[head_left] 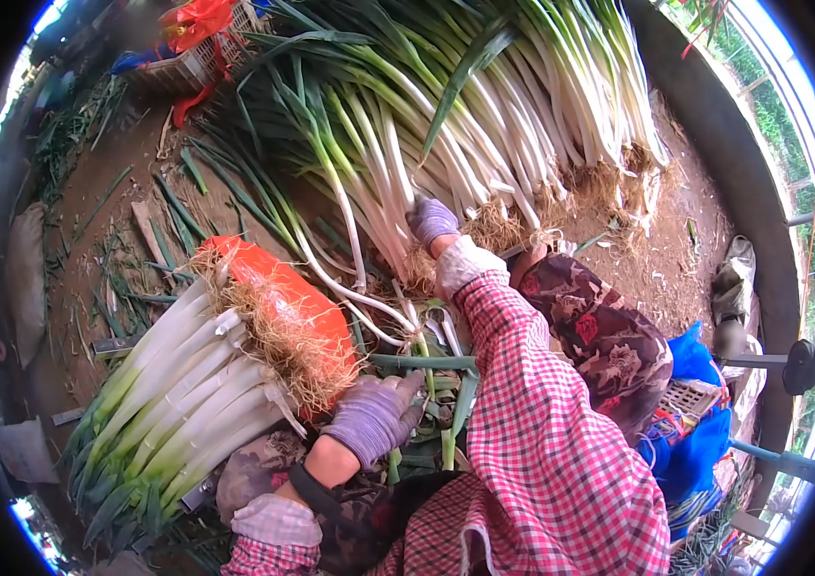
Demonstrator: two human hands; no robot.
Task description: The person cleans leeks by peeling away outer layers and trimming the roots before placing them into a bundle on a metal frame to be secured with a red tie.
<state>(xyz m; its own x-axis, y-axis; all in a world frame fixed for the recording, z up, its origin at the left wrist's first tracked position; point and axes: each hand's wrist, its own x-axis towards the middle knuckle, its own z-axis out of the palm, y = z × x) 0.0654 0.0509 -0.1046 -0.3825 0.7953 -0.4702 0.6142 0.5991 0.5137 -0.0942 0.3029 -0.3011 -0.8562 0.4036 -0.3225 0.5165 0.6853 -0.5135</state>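
My right hand [433,223], in a purple glove, reaches to the white stalks of a large pile of leeks [494,125]. Its fingers curl round a leek [396,182] at the pile's near edge, partly hidden by the glove. Lower down, my left hand [374,413], also gloved, has its fingers stretched out and holds nothing. It lies beside the roots [304,360] of a trimmed leek bundle [196,384], whose green ends point to the lower left. A red-orange plastic bag [292,298] shows behind those roots. Several loose leeks [335,278] lie between the bundle and the pile.
A crate [182,72] with red plastic stands at the upper left. Cut leaves [153,259] litter the dirt floor. At the right are blue bags [695,432] and a small basket [691,396]. A low wall [748,163] curves along the right side.
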